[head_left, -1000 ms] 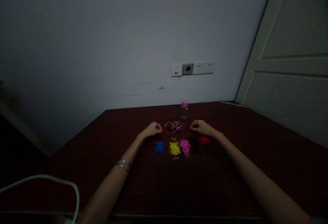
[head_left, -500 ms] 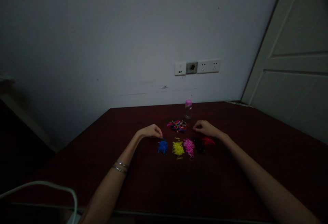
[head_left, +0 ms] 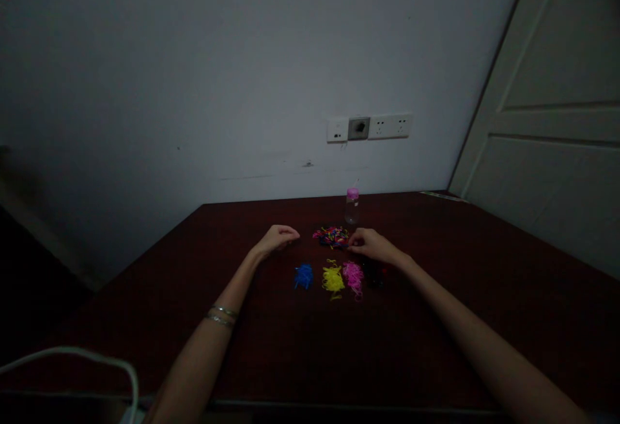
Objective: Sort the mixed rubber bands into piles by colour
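Note:
A mixed heap of small coloured rubber bands (head_left: 333, 236) lies on the dark red table. My right hand (head_left: 372, 245) reaches its right edge, fingertips pinched together against the bands; whatever is between them is too small to make out. To the left of the heap, apart from it, my left hand (head_left: 278, 238) hovers with its fingers closed and nothing visible in them. Nearer to me sit sorted piles: blue bands (head_left: 303, 276), yellow bands (head_left: 333, 278), pink bands (head_left: 353, 276) and dim black bands (head_left: 372, 274). Red bands (head_left: 385, 271) are mostly hidden beneath my right forearm.
Behind the heap stands a clear bottle (head_left: 352, 211) with a pink cap. Wall sockets (head_left: 390, 127) are above the table's back edge. A white cable (head_left: 97, 357) curves at the lower left, and a pale panelled door (head_left: 557, 178) borders the right.
My left hand has drawn back from the blue pile, up and to the left. My right hand has moved left to the mixed heap. The view has shifted slightly.

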`<state>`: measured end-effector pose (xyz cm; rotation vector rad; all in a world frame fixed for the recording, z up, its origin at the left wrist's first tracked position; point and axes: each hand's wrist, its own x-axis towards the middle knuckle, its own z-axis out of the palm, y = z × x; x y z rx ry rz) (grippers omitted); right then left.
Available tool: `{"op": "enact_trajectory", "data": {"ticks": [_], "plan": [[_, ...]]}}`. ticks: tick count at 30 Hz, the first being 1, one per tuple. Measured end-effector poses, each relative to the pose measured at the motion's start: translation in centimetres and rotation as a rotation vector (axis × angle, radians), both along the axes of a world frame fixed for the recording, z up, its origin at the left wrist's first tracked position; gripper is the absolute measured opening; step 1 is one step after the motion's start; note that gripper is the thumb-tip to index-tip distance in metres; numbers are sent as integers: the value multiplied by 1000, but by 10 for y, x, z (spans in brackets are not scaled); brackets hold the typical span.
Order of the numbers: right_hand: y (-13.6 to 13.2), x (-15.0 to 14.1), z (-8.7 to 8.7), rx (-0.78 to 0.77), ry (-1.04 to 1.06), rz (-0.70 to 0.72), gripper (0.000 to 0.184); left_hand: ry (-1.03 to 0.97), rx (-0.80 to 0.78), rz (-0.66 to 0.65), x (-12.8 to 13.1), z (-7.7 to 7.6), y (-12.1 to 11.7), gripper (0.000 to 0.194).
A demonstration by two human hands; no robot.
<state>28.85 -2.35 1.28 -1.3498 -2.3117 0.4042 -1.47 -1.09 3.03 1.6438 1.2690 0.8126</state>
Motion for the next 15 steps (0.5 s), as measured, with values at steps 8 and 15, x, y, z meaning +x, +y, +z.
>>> {"op": "enact_trajectory", "data": {"ticks": [8, 15], "plan": [[-18, -22, 7, 86, -197, -95, 19, -132, -13, 165, -1, -16, 8, 45], [-16, -22, 5, 90, -212, -79, 15, -108, -36, 171, 1, -15, 6, 45]]}}
